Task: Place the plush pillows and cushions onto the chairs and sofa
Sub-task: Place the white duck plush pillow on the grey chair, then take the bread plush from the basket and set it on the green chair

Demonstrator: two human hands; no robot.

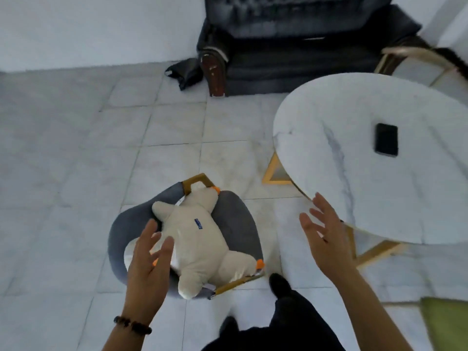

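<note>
A cream plush pillow (200, 239) shaped like a duck, with orange tips, lies across the seat of a low grey chair (235, 219) with gold legs, in the lower middle of the head view. My left hand (149, 262) hovers open just above the plush's near left end, fingers spread, holding nothing. To the right of the chair my right hand (326, 236) is raised, open and empty, in front of the table's near edge. A dark leather sofa (291, 46) stands against the far wall with a bare seat.
A round white marble table (354, 160) on a gold frame stands at right, a black phone (386, 143) lying on it. A black cushion (184, 72) lies on the tiled floor beside the sofa's left arm. Something green (448, 323) shows at bottom right. My dark-clad legs (278, 325) are below.
</note>
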